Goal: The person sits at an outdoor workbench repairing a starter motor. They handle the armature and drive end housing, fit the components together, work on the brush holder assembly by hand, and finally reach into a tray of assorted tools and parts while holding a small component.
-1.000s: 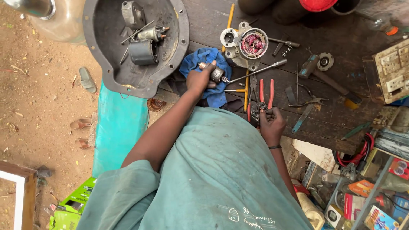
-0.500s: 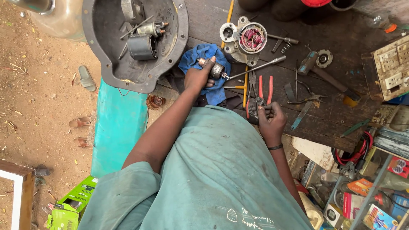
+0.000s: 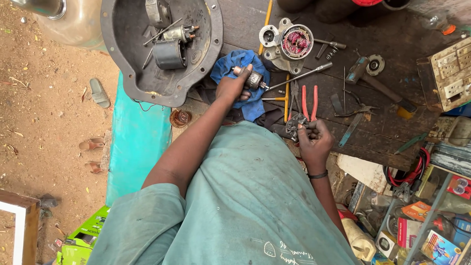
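Nearest the body, the right hand (image 3: pixel 314 140) is clenched around a small dark metal part (image 3: pixel 296 124) at the near edge of the tabletop (image 3: pixel 382 142). Just past it lie red-handled pliers (image 3: pixel 309 100). Further out, the left hand (image 3: pixel 233 88) grips a motor armature (image 3: pixel 251 78) over a blue rag (image 3: pixel 248 105). Beyond, a round grey housing (image 3: pixel 287 44) sits beside a big metal cover (image 3: pixel 132 73) holding loose parts.
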